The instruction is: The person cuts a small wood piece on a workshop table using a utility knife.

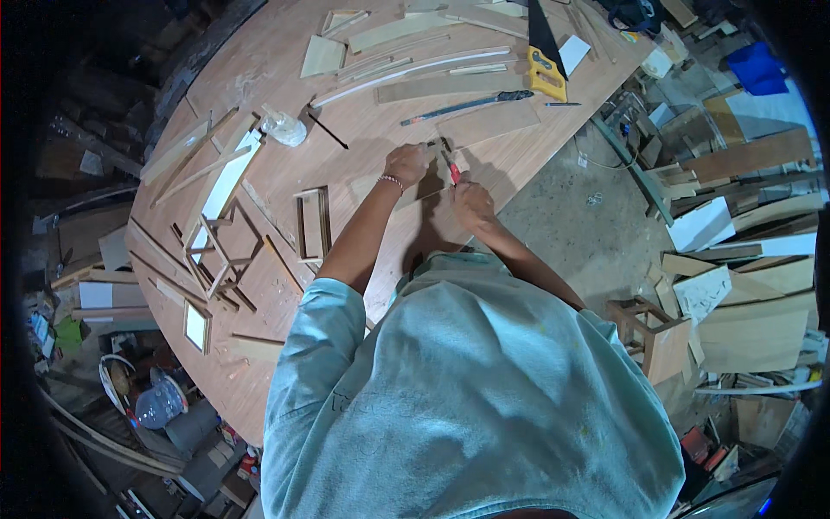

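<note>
My right hand (pixel 471 201) grips a red-handled tool (pixel 453 171) with a dark upper end, too small to identify exactly. Close by on the upper left, my left hand (pixel 408 164) has its fingers curled at the tool's dark end, on something I cannot make out. Both hands are over a thin light board (pixel 376 186) on the plywood tabletop (pixel 527 138), near its right edge. Just beyond them lie a long dark tool (pixel 462 111) and a flat wooden strip (pixel 501 123); to their left is a small open wooden frame (pixel 311 223).
A yellow-handled handsaw (pixel 545 73), a milky plastic container (pixel 284 130), a black rod (pixel 327 131), wooden strips (pixel 432 86) and small assembled frames (pixel 220 259) lie around the table. Past the right edge are a wooden stool (pixel 648 337) and piled offcuts (pixel 752 329).
</note>
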`<state>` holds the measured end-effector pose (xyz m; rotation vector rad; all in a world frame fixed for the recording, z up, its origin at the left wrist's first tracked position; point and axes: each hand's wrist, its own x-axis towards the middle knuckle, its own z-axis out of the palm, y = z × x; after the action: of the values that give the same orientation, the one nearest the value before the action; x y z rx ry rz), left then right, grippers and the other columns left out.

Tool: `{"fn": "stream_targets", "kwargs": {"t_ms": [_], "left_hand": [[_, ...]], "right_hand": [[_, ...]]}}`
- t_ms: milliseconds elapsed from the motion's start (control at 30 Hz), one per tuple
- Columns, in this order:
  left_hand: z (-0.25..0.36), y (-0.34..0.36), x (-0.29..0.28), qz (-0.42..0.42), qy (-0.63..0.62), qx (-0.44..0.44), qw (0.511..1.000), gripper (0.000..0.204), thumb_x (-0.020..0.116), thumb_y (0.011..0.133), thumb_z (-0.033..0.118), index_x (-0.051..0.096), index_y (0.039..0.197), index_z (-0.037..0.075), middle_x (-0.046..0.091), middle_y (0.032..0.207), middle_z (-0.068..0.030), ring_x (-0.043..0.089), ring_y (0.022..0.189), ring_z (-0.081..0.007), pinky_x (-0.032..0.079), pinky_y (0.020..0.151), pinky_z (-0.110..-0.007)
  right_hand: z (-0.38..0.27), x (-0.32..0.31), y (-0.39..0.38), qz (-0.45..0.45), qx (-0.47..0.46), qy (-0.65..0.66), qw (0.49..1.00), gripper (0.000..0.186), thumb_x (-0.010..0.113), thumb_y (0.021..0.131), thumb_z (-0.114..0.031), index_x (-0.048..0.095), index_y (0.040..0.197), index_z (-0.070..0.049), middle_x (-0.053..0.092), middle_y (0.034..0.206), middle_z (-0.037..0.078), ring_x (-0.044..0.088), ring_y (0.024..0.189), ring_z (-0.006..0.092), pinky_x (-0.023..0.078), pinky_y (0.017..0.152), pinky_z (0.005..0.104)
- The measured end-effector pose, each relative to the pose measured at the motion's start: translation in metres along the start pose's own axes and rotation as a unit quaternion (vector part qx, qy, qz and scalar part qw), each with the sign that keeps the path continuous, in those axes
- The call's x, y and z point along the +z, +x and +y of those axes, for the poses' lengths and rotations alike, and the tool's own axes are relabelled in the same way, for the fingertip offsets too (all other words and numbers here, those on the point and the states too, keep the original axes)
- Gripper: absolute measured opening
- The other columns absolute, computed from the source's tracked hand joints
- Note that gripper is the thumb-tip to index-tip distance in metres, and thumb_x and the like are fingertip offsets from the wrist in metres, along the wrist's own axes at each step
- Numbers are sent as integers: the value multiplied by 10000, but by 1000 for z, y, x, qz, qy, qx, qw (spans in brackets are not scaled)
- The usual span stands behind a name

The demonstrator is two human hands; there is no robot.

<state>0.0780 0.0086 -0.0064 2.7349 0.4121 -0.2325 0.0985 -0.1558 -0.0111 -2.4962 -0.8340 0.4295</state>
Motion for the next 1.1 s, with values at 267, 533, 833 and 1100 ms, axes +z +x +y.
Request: {"fn": "stream_targets", "kwargs": {"t_ms": [267, 533, 833, 1100], "left_hand": [[2, -1, 1, -2, 18, 20, 1000, 244, 540, 663, 133, 510, 867, 5, 575, 797, -188, 559, 806, -301, 445, 690, -393], [8, -8, -11, 2, -1, 24, 1000, 251, 527, 673, 148, 517, 871, -5, 576, 795, -202, 560, 808, -313, 445, 688, -401], [4, -11, 4, 30, 14, 44, 998, 236, 544, 656, 141, 530, 813, -34, 576, 741, -207, 578, 707, -323, 459, 625, -400], [10, -19, 6, 37, 18, 23, 999, 132, 571, 582, 89, 569, 691, 13, 586, 755, -150, 583, 717, -281, 466, 633, -355]], "right_hand": [[29, 52, -1, 103, -64, -221, 968, 285, 387, 803, -167, 430, 978, 54, 492, 572, 22, 515, 524, 127, 441, 543, 258], [57, 93, 7, 219, -128, -387, 886, 281, 387, 795, -139, 424, 999, 50, 472, 579, -11, 492, 498, 102, 427, 623, 228], [-17, 11, 0, 17, 4, -156, 988, 310, 441, 755, -123, 434, 1018, 41, 551, 686, 52, 560, 642, 189, 468, 589, 291], [-48, -18, 8, -96, 59, -120, 986, 245, 446, 754, -107, 499, 932, 52, 581, 832, 194, 593, 780, 259, 486, 645, 317]]}}
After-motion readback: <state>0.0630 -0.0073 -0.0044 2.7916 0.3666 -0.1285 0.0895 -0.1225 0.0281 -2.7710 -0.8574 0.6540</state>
